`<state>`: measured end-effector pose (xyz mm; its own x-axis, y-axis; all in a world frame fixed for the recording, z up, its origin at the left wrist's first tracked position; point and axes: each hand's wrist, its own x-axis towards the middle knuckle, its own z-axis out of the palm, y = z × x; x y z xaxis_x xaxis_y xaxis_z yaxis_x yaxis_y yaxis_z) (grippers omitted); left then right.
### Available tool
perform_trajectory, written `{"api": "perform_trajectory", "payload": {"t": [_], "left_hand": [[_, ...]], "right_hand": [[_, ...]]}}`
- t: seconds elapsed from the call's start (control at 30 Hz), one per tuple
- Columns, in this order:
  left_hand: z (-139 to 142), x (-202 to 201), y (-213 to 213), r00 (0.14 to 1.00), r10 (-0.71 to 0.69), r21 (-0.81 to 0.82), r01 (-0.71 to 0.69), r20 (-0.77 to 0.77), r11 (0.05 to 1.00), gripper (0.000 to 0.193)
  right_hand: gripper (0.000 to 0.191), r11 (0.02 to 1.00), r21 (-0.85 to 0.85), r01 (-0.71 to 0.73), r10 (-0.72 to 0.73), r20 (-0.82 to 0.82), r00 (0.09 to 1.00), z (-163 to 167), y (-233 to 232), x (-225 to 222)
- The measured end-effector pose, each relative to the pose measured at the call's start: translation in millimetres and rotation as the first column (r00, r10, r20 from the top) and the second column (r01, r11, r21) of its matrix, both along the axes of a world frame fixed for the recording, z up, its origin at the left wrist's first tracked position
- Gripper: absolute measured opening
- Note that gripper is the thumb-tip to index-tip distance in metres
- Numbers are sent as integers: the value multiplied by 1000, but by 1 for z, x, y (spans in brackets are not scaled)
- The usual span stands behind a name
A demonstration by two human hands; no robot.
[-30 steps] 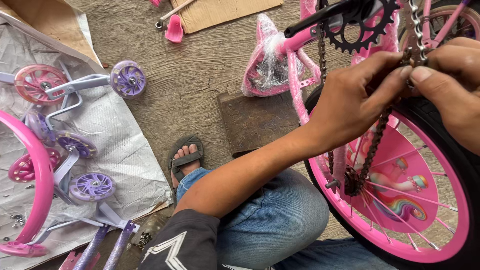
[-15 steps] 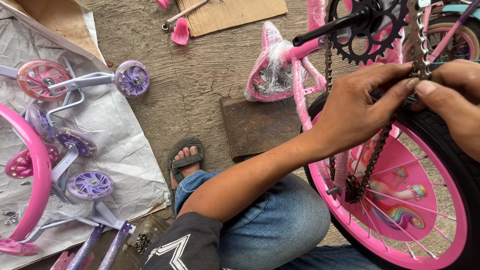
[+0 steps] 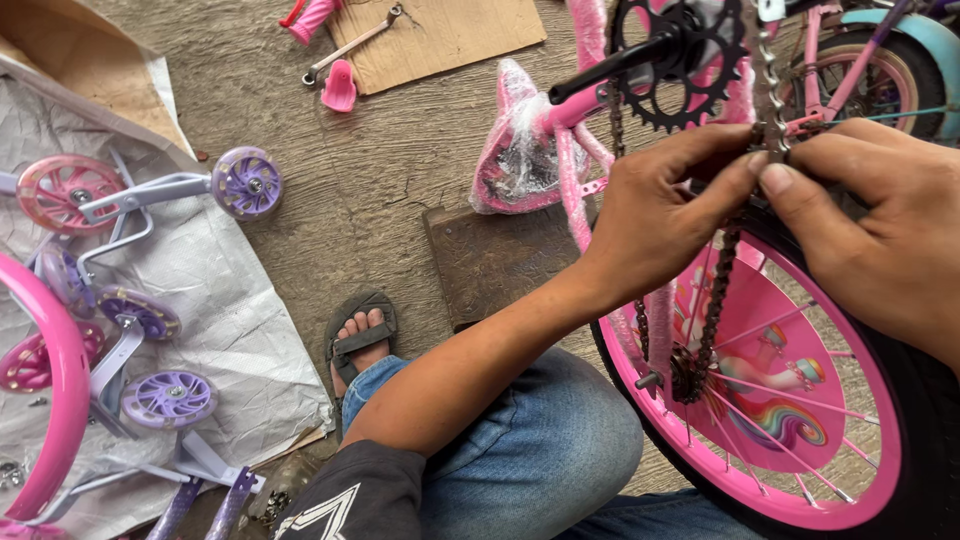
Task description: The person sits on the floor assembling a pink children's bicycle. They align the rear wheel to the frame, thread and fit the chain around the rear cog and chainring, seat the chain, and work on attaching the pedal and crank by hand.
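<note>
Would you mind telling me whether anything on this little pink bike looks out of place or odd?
Yes: the chain sags slack from the chainring to the rear sprocket, pinched between left hand and right hand. The saddle remains plastic-wrapped.

bicycle assembly workshop, rough wooden floor, loose training wheels, wrench, cardboard

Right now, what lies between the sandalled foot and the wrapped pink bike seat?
In the head view, a dark flat board lies on the wooden floor between the sandalled foot and the wrapped pink seat.
</note>
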<state>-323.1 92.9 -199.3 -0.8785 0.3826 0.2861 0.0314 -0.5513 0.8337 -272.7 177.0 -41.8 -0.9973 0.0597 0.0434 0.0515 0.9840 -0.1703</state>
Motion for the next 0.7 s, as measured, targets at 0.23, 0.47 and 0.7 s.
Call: {"api": "perform_trajectory", "payload": {"t": [0.23,0.47,0.7], "left_hand": [[1,0,-10,992,34,-36,-39,-119,999,26],[5,-3,-14,995,27,-10,-28,-99,1000,23],[16,-16,-24,990,-139,-31,139,14,990,25]], "right_hand": [[17,996,-89,-22,20,-23,1000,7,-3,-2],[19,960,-251,122,-112,56,992,-2,9,7],[22,789,-585,189,-79,209,975,-7,38,0]]}}
